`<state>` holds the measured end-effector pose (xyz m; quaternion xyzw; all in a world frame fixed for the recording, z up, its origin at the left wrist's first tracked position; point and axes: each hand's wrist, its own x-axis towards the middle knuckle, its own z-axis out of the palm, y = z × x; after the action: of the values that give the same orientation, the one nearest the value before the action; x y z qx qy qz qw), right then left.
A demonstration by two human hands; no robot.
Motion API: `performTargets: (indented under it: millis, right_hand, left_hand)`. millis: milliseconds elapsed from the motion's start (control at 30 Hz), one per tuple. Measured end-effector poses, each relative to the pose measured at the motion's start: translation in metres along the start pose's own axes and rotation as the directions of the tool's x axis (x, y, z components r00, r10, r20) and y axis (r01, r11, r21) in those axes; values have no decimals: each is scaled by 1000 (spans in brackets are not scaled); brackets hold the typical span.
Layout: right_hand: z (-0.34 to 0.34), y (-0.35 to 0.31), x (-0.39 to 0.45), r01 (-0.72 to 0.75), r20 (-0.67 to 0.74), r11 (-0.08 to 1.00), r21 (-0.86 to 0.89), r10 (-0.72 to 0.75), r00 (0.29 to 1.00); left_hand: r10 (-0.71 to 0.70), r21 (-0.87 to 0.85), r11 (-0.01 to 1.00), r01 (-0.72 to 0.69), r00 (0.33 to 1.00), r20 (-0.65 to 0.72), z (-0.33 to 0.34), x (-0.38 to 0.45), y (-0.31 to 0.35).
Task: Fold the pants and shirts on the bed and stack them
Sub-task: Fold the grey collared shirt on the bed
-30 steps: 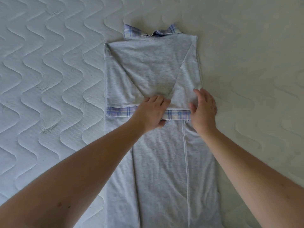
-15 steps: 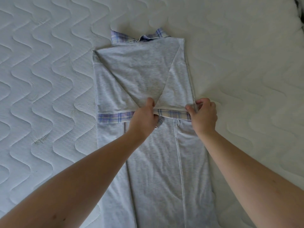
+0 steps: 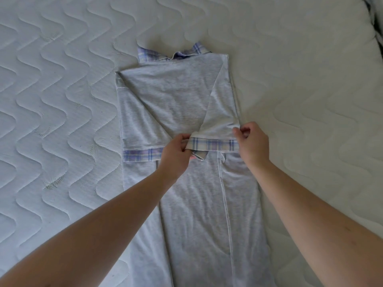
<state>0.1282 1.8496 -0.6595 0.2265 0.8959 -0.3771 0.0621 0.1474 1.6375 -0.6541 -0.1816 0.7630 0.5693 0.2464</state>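
A light grey shirt point(image 3: 176, 96) with a plaid collar point(image 3: 151, 55) lies face down along the bed, both sides folded in over its back. Its two short sleeves end in plaid cuffs. My left hand point(image 3: 176, 156) pinches the inner end of the right sleeve's plaid cuff point(image 3: 213, 145), lifting it slightly. My right hand point(image 3: 251, 146) pinches the outer end of the same cuff at the shirt's right edge. The left sleeve's cuff point(image 3: 142, 155) lies flat. The shirt's lower part point(image 3: 207, 224) runs toward me between my forearms.
The shirt lies on a white quilted mattress point(image 3: 62, 121) with a wavy stitch pattern. The mattress edge and a dark gap point(image 3: 376, 19) show at the top right corner.
Both hands went from pressing flat on the folded sleeve to pinching its plaid cuff at each end and lifting it a little.
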Motion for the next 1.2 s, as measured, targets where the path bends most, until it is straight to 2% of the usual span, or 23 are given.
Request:
performTargets:
  millis: [67,133,233,333,433,500,600,667,733,900,1067,1200]
  right_hand:
    - [-1,3,-1,7,20,1000,-19,-7,1000]
    - [-2,6,-1,-2,72,997,-73,7,997]
    - [-2,7,1,-1,99,991,-136,14,995]
    - [-2,6,3,-16,123,992,-127,32,992]
    - [-3,5,3,-24,167,991,-133,46,985]
    - [-5,6,2,-19,183,991,-132,43,982]
    - [-7,8,1,-11,185,994,-110,32,982]
    - [-9,10,0,-9,178,994,-113,29,984]
    - [-9,10,0,-7,175,993,-121,28,984]
    - [-9,8,2,-27,160,996,-87,41,986]
    - [-8,4,9,-45,157,999,10,43,987]
    - [-7,7,14,-60,151,997,46,53,987]
  left_hand:
    - [18,46,999,-16,999,-38,3,-5,-1]
    - [75,245,968,-52,994,-83,5,-10,-3]
    - [167,522,843,-131,986,-21,10,-13,0]
    - [88,676,726,-128,992,94,10,-11,10]
    - [-145,648,760,-41,962,230,-1,-2,29]
    - [-215,630,776,15,946,242,-6,11,45]
    - [-124,630,774,62,991,55,-4,36,64]
    - [-8,655,755,21,1000,-23,1,52,70]
    - [37,670,742,-27,999,0,9,66,77]
    - [133,540,828,-151,988,73,35,106,108]
    - [168,408,899,-161,986,20,45,147,135]
    - [177,498,847,-184,982,63,57,171,150]
